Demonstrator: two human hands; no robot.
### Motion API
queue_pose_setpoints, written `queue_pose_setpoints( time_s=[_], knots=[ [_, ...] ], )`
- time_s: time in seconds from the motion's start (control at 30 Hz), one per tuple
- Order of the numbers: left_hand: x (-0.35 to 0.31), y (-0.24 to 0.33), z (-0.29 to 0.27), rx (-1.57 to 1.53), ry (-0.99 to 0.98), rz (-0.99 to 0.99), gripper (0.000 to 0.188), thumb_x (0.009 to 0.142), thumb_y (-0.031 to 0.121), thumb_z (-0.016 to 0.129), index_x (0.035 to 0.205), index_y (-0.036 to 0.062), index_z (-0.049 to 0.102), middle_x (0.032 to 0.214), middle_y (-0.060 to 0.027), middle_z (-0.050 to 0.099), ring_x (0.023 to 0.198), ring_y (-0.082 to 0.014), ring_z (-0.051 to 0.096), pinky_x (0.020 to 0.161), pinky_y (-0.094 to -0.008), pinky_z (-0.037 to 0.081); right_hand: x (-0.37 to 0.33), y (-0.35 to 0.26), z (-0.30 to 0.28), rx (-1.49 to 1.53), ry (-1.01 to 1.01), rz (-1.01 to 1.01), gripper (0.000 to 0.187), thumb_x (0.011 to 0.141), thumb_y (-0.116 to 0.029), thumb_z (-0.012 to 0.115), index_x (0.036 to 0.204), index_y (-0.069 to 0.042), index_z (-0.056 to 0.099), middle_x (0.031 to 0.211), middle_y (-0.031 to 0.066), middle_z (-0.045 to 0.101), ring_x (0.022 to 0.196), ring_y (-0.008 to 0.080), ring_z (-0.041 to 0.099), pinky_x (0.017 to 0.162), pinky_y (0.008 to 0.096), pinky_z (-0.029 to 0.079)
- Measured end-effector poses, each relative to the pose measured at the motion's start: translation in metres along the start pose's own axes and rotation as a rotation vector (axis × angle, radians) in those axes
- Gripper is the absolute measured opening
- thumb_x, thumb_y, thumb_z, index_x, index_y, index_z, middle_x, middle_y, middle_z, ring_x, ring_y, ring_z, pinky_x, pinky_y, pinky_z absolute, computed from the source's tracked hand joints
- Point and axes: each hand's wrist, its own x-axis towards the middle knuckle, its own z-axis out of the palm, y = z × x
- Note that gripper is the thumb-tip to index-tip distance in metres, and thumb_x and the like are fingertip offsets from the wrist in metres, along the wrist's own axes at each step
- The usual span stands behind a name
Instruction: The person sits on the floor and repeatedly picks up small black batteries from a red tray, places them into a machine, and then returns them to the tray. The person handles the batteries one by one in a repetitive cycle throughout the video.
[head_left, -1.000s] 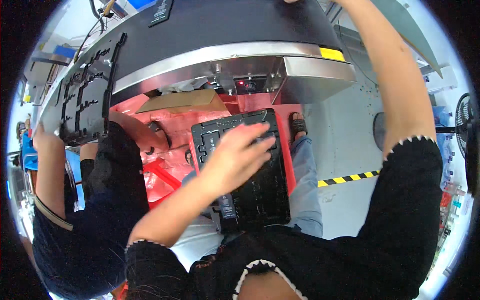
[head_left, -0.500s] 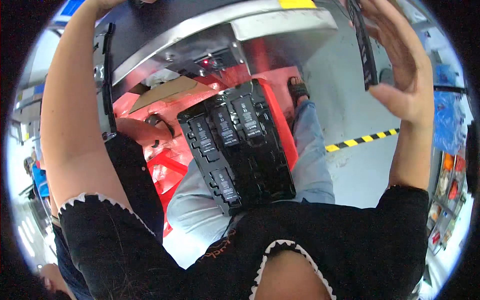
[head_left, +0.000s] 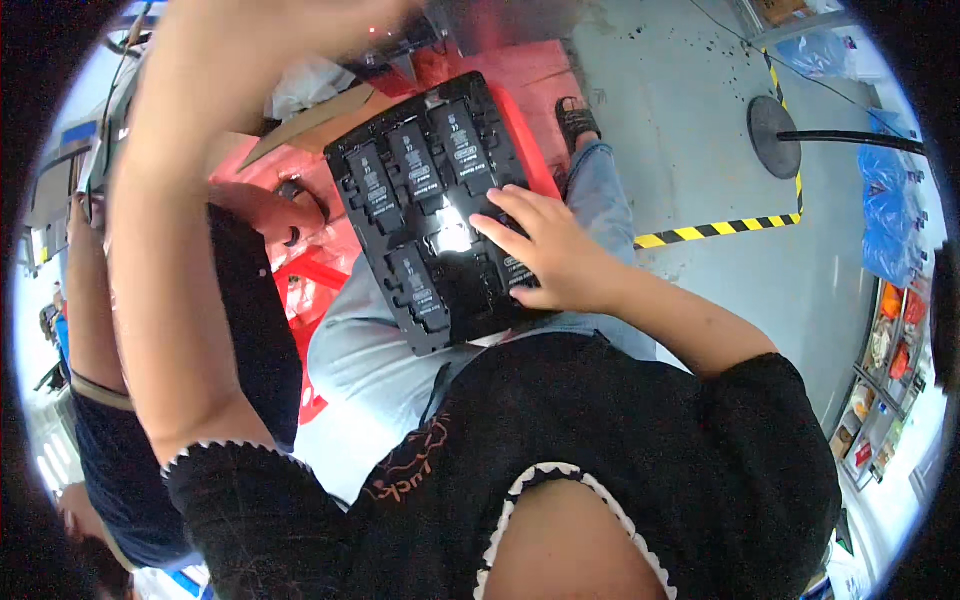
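On my lap lies a black moulded tray (head_left: pixel 470 305), tilted, with several flat black labelled blocks that look like battery packs in its slots. One block (head_left: pixel 455 140) sits at the far right and another block (head_left: pixel 415 280) at the near left. My right hand (head_left: pixel 565 255) reaches over the tray's right side with fingers spread. Its fingertips and thumb rest about a labelled black block (head_left: pixel 517 270) in the near right slot, partly covered by the hand. My left hand (head_left: pixel 340 25) is raised at the top of the view, beyond the tray; motion blur hides its fingers.
A co-worker in dark clothes (head_left: pixel 250 310) sits close on my left. Red plastic sheeting (head_left: pixel 530 65) and cardboard (head_left: pixel 300 130) lie beyond the tray. On the right are striped floor tape (head_left: pixel 715 230), a round black stand base (head_left: pixel 775 138) and a shelf of bins (head_left: pixel 870 400).
My right hand has come down from the upper right, where it held a dark flat piece, onto the tray. A block now shows in the near right slot. The bench has mostly left view.
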Motion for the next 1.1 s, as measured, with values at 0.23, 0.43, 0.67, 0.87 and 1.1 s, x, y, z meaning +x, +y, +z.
queue_pose_setpoints(
  time_s=[0.23, 0.43, 0.67, 0.87, 1.1],
  knots=[
    [-0.168, 0.105, 0.074, -0.231, -0.383, -0.218, 0.095, 0.059, 0.024, 0.081, 0.141, 0.0052, 0.039, 0.141, -0.0203, 0.041, 0.128, -0.0376, 0.040, 0.104, -0.0492, 0.033, -0.005, 0.011, 0.030, -0.048, -0.128, 0.086, 0.070, 0.069, -0.011, 0.072, 0.135, -0.009, 0.048, 0.126, 0.0088, 0.056, 0.118, 0.0252, 0.052, 0.095, 0.0448, 0.037],
    [-0.236, 0.127, 0.149, -0.228, -0.449, -0.338, 0.089, 0.064, 0.025, 0.079, 0.141, 0.0046, 0.038, 0.148, -0.0214, 0.033, 0.136, -0.0358, 0.033, 0.109, -0.0538, 0.027, -0.011, 0.006, 0.022, -0.151, 0.028, -0.028, 0.070, 0.070, -0.011, 0.074, 0.135, -0.010, 0.049, 0.129, 0.0120, 0.055, 0.124, 0.0298, 0.049, 0.103, 0.0428, 0.036],
    [-0.266, 0.148, 0.171, -0.292, -0.350, -0.331, 0.072, 0.083, 0.016, 0.066, 0.144, 0.0027, 0.032, 0.155, -0.0180, 0.021, 0.145, -0.0315, 0.020, 0.116, -0.0542, 0.016, 0.020, -0.025, -0.050, -0.230, 0.400, -0.160, 0.051, 0.078, -0.014, 0.071, 0.127, -0.009, 0.058, 0.130, 0.0130, 0.056, 0.123, 0.0310, 0.050, 0.103, 0.0423, 0.039],
    [-0.271, 0.153, 0.177, -0.286, -0.292, -0.324, 0.065, 0.083, 0.013, 0.064, 0.141, 0.0012, 0.037, 0.152, -0.0232, 0.026, 0.141, -0.0370, 0.027, 0.116, -0.0506, 0.021, 0.112, -0.024, -0.159, -0.709, 0.480, -0.143, 0.085, 0.070, -0.018, 0.077, 0.144, -0.009, 0.036, 0.147, 0.0204, 0.034, 0.134, 0.0386, 0.036, 0.111, 0.0455, 0.031],
    [-0.259, 0.156, 0.182, -0.158, -0.391, -0.292, 0.058, 0.085, 0.016, 0.063, 0.135, -0.0044, 0.043, 0.148, -0.0293, 0.028, 0.140, -0.0414, 0.027, 0.116, -0.0487, 0.024, 0.154, 0.019, -0.186, -0.885, 0.213, -0.039, 0.054, 0.073, -0.008, 0.063, 0.127, -0.007, 0.054, 0.111, 0.0164, 0.061, 0.107, 0.0337, 0.056, 0.092, 0.0491, 0.041]
  ],
)
